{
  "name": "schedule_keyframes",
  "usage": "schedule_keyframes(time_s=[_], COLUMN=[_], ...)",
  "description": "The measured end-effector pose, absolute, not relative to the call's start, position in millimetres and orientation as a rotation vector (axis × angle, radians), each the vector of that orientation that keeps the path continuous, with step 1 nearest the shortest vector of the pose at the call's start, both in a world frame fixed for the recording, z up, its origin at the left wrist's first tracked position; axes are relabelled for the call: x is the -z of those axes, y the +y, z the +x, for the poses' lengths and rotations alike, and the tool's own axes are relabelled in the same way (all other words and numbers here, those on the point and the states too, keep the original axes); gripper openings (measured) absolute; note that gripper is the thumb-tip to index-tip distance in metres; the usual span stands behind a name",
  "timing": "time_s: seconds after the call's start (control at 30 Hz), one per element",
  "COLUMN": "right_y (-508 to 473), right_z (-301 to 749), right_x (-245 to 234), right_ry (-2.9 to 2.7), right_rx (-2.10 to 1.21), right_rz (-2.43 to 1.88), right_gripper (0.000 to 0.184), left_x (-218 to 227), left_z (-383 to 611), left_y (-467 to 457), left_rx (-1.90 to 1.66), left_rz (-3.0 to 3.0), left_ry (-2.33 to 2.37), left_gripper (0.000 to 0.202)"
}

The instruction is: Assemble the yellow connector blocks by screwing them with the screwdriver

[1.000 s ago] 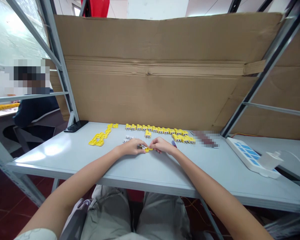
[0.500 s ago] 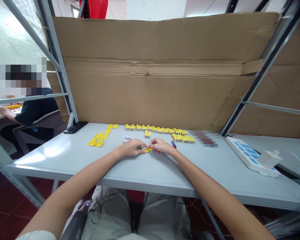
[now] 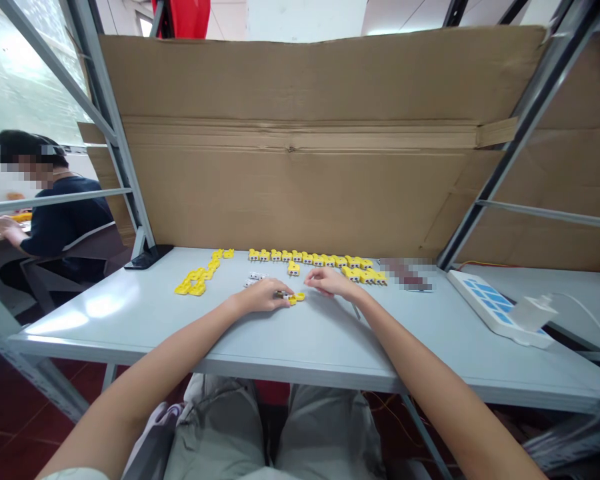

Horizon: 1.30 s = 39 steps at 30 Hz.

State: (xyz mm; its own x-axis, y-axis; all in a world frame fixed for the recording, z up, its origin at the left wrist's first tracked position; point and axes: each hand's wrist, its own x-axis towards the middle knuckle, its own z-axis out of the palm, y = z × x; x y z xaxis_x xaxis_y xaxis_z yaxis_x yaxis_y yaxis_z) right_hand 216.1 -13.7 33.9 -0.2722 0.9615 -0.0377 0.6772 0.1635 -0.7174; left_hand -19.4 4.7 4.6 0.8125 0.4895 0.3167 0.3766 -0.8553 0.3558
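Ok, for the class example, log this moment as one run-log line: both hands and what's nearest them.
left hand: fingertips at yellow connector | right hand: open, just apart from it | nearby: row of yellow connectors

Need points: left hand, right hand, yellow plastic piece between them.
left hand (image 3: 263,295): head view, back of the hand
right hand (image 3: 331,283): head view, back of the hand
yellow plastic piece (image 3: 296,299): head view, middle of the piece

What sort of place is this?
Probably a small-parts assembly workshop: rows of small yellow plastic connectors on a pale grey bench, brown corrugated cardboard sheet against grey steel racking, and a seated co-worker at yellow parts too.
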Motion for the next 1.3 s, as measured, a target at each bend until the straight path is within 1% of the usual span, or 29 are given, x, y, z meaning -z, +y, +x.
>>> schedule_keyframes(time_s=[0.07, 0.17, 0.23, 0.33, 0.4, 0.57, 0.77, 0.9, 0.97, 1.1, 1.3], right_y=[-12.0, -10.2, -10.1, -11.3, -11.9, -10.9, -9.7, -8.8, -7.2, -3.3, -0.6], right_z=[234.7, 264.2, 278.8, 289.1, 290.0, 283.8, 275.4, 276.9, 277.9, 274.0, 260.6], right_x=[-39.2, -43.2, -44.4, -45.9, -46.7, -44.6, -39.1, -39.2, -40.4, -42.3, -38.2], right_ry=[-1.902, -1.769, -1.743, -1.738, -1.74, -1.795, -1.78, -1.721, -1.637, -1.447, -1.535], right_rx=[-0.642, -0.403, -0.452, -0.553, -0.564, -0.638, -0.773, -0.821, -0.761, -0.539, -0.261], right_rz=[-1.828, -2.164, -2.265, -2.281, -2.275, -2.221, -2.216, -2.129, -2.006, -1.653, -1.403], right_gripper=[0.018, 0.033, 0.036, 0.033, 0.031, 0.031, 0.046, 0.041, 0.039, 0.039, 0.036], left_x=[-4.3, -4.3, -5.0, -7.1, -9.1, -12.8, -11.3, -10.0, -9.3, -7.9, -8.8], left_z=[-19.6, -19.7, -19.8, -19.9, -20.0, -19.7, -19.1, -19.5, -19.6, -19.3, -18.4], left_y=[5.0, 5.6, 5.3, 3.0, 0.8, -2.6, -0.6, 0.8, 1.6, 3.7, 2.9], left_rx=[-0.586, -0.575, -0.574, -0.569, -0.562, -0.549, -0.555, -0.557, -0.559, -0.558, -0.568], left_rz=[2.721, 2.721, 2.715, 2.709, 2.71, 2.719, 2.726, 2.724, 2.728, 2.74, 2.75], left_ry=[0.66, 0.659, 0.672, 0.697, 0.704, 0.708, 0.719, 0.703, 0.698, 0.685, 0.69], left_gripper=[0.029, 0.029, 0.029, 0.029, 0.029, 0.029, 0.028, 0.029, 0.029, 0.029, 0.028])
